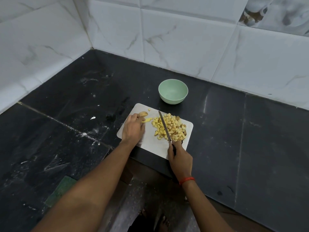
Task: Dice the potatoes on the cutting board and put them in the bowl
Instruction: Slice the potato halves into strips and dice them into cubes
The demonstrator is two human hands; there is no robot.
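A pale cutting board (148, 144) is laid on a black stone countertop (250, 139), at its near edge. Just beyond the far edge of the board, apart from it, a mint-green bowl (173, 91) is set upright; no potato can be seen in it.

On the right half of the board a heap of diced potato (173, 126) is gathered. A kitchen knife (164, 126) is laid across the left part of that heap, tip pointing far, and its handle is gripped in the right hand (179, 158), fingers wrapped round it. A red thread (187, 180) is worn on that wrist.

At the far left of the board, an uncut potato end piece (143, 113), skin still on, and a yellow potato strip (148, 120) are held down under the bent fingers of the left hand (133, 129). One stray cube lies apart near the far left corner.

The dicing is judged nearly done, with these last pieces still to be cut and nothing yet moved to the bowl.

Raw potato is expected to be firm under the blade but wet and starchy, so the cut faces are likely to be slippery. The end piece would best be laid flat side down and pinned from above, fingertips tucked back from the edge. The cubes are light, loose and apt to scatter; they would best be scooped together between blade and palm, or slid off the tilted board, which looks thin and light to lift.
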